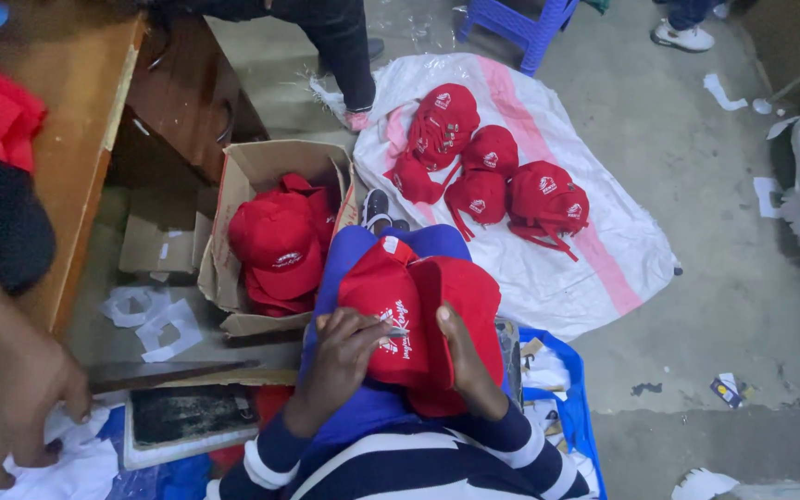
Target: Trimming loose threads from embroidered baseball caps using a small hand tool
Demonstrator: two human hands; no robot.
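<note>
An open brown cardboard box [252, 176] stands on the floor beside the bench. A small printed packet [726, 390], maybe crumpled, lies at right.

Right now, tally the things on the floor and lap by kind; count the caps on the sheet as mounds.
Cap in lap: 1
Cap mounds on sheet: 5
Box of caps: 1
Sheet: 1
Stool: 1
Total: 9
</note>
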